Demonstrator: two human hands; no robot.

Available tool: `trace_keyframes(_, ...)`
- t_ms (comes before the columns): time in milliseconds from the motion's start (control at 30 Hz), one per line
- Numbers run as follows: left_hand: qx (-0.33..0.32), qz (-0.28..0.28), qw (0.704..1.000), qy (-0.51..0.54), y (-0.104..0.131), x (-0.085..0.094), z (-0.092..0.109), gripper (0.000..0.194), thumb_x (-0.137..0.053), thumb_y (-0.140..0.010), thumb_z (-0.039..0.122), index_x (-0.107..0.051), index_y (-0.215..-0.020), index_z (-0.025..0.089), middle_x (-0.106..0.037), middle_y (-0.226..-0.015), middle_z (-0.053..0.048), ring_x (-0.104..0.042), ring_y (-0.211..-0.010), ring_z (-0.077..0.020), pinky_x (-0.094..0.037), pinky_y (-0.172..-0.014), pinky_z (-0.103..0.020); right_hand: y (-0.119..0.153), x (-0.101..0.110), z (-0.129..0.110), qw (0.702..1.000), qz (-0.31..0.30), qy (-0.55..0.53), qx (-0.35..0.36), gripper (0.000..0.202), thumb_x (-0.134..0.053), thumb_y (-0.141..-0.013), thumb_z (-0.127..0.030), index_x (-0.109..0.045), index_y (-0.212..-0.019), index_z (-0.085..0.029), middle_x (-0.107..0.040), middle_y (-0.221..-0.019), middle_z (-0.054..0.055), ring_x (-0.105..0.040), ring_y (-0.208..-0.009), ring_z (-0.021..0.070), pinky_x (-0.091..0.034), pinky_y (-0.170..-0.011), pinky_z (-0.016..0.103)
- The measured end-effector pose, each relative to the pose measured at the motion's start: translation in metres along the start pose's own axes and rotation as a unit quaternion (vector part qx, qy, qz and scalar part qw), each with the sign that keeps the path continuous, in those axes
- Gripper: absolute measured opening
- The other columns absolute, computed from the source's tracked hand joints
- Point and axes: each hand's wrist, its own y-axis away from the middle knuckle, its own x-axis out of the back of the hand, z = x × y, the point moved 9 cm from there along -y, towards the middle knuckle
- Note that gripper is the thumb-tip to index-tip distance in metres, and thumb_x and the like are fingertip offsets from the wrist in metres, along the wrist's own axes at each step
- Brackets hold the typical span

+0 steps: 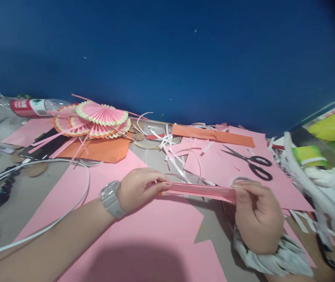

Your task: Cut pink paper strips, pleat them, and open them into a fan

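Observation:
Between my two hands a folded strip of pink paper [199, 190] is stretched level above the table. My left hand [139, 188], with a grey watch [112, 198] on the wrist, pinches its left end. The right end is gripped between thumb and fingers of my right hand [260, 215], which has a pale scrunchie [273, 250] round its wrist. Large pink paper sheets [144, 231] lie beneath. Beyond my right hand, black-handled scissors [249, 159] rest with blades apart on more pink paper [214, 164].
Pleated pink and yellow paper fans [103, 113] are piled at the back left beside a plastic bottle [29, 107]. An orange paper strip [213, 135] and white paper scraps [167, 141] lie along the blue wall [167, 58]. A white cable [88, 180] loops over the left side.

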Motion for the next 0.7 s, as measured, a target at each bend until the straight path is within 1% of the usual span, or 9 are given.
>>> trace_keyframes(167, 0.03, -0.004, 1.0, 0.01, 0.0, -0.001, -0.008, 0.015, -0.053, -0.084, 0.026, -0.065, -0.079, 0.02, -0.069, -0.074, 0.002, -0.061, -0.071, -0.0121, -0.044, -0.069, -0.022, 0.0, -0.001, -0.002, 1.0, -0.003, 0.005, 0.008, 0.005, -0.055, -0.079, -0.02, -0.055, -0.082, -0.025, -0.058, -0.076, 0.004, -0.056, -0.078, 0.0242, -0.044, -0.069, 0.042)
trace_keyframes(333, 0.032, 0.001, 0.999, 0.02, 0.001, 0.0, -0.008, 0.014, -0.052, -0.084, 0.023, -0.065, -0.078, 0.02, -0.067, -0.07, 0.003, -0.061, -0.068, -0.0113, -0.044, -0.067, -0.021, 0.0, -0.002, 0.0, 1.0, -0.011, 0.021, -0.009, 0.004, -0.054, -0.08, -0.022, -0.056, -0.083, -0.025, -0.058, -0.078, 0.004, -0.056, -0.077, 0.0226, -0.044, -0.067, 0.038)
trace_keyframes(467, 0.035, 0.002, 0.998, 0.044, 0.001, -0.002, -0.009, 0.017, -0.051, -0.085, 0.026, -0.065, -0.078, 0.019, -0.067, -0.069, 0.003, -0.061, -0.068, -0.0117, -0.045, -0.069, -0.022, -0.001, -0.003, 0.003, 0.999, -0.015, 0.039, -0.03, 0.004, -0.053, -0.081, -0.026, -0.056, -0.082, -0.023, -0.058, -0.077, 0.003, -0.055, -0.074, 0.0206, -0.044, -0.065, 0.035)
trace_keyframes(567, 0.039, 0.008, 0.997, 0.072, 0.0, -0.002, -0.01, 0.015, -0.054, -0.083, 0.028, -0.065, -0.08, 0.019, -0.068, -0.074, 0.002, -0.062, -0.071, -0.0122, -0.045, -0.069, -0.021, -0.001, -0.005, 0.004, 0.998, -0.022, 0.035, -0.038, 0.007, -0.052, -0.082, -0.027, -0.056, -0.081, -0.022, -0.057, -0.078, 0.004, -0.054, -0.074, 0.0204, -0.043, -0.066, 0.035)
trace_keyframes(700, 0.052, 0.007, 0.994, 0.096, -0.001, -0.001, -0.014, 0.014, -0.058, -0.08, 0.03, -0.065, -0.082, 0.019, -0.068, -0.075, 0.001, -0.061, -0.07, -0.0123, -0.046, -0.067, -0.021, -0.001, -0.008, 0.005, 0.998, -0.037, 0.028, -0.04, 0.01, -0.051, -0.083, -0.03, -0.055, -0.083, -0.021, -0.057, -0.078, 0.004, -0.054, -0.073, 0.0204, -0.043, -0.066, 0.037)
